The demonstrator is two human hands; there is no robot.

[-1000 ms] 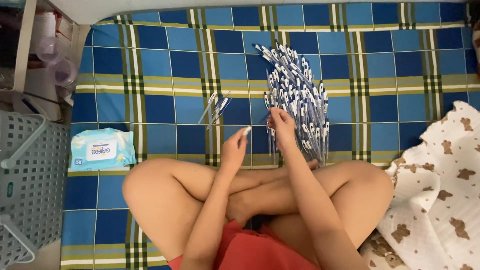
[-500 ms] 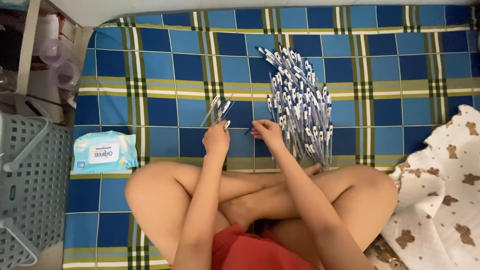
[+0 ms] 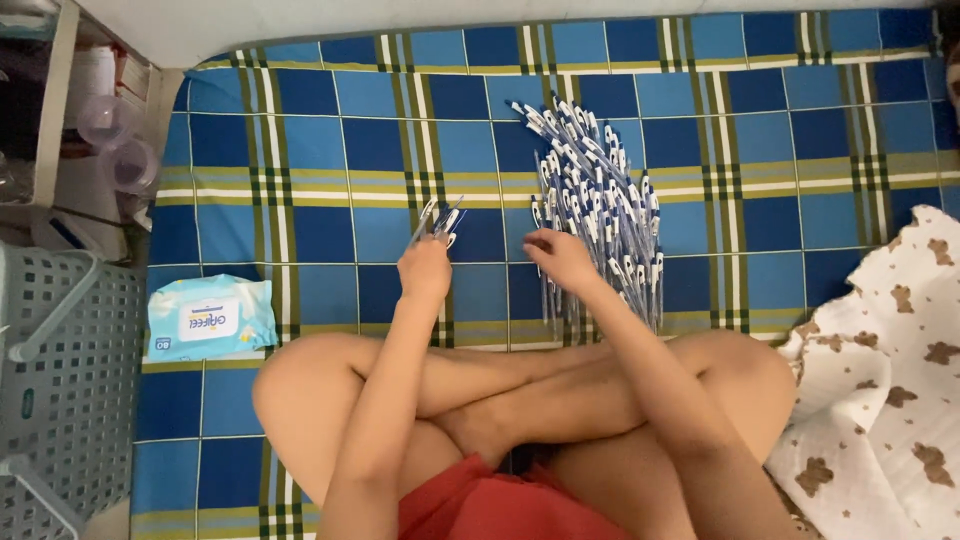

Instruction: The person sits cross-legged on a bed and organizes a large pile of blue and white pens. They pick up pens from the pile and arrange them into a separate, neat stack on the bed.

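1. The left hand [image 3: 424,270] was closed around a small bunch of pens [image 3: 438,220], whose tips fanned out toward 1 o'clock from the fist.
2. The right hand [image 3: 560,258] lay palm down at the near left edge of the pile of pens [image 3: 595,205], fingers curled onto the pens there; whether it actually pinched one could not be told.
3. The two hands were apart, the right one at 3 o'clock from the left, with a strip of bare cloth between them.
4. The pile, made of white and blue pens, stretched from the right hand toward 12 o'clock and down toward 4 o'clock, lying loose on the blue checked sheet [image 3: 330,170].
5. The person sat cross-legged on the sheet, bare knees at 7 and 5 o'clock from the hands, both forearms reaching over the crossed legs, red shorts [image 3: 500,505] showing at 6 o'clock.
6. A pale blue pack of wet wipes [image 3: 210,317] lay flat on the sheet at 9 o'clock from the left hand, well apart from it.
7. A grey plastic basket [image 3: 60,390] with a lattice wall stood off the sheet's edge at 8 o'clock, just beyond the wipes.
8. A white cloth with brown bear prints [image 3: 890,380] lay bunched at 4 o'clock, touching the person's right knee.
9. Two clear round lids or cups [image 3: 118,142] sat by a shelf at 10 o'clock, too blurred to tell further.
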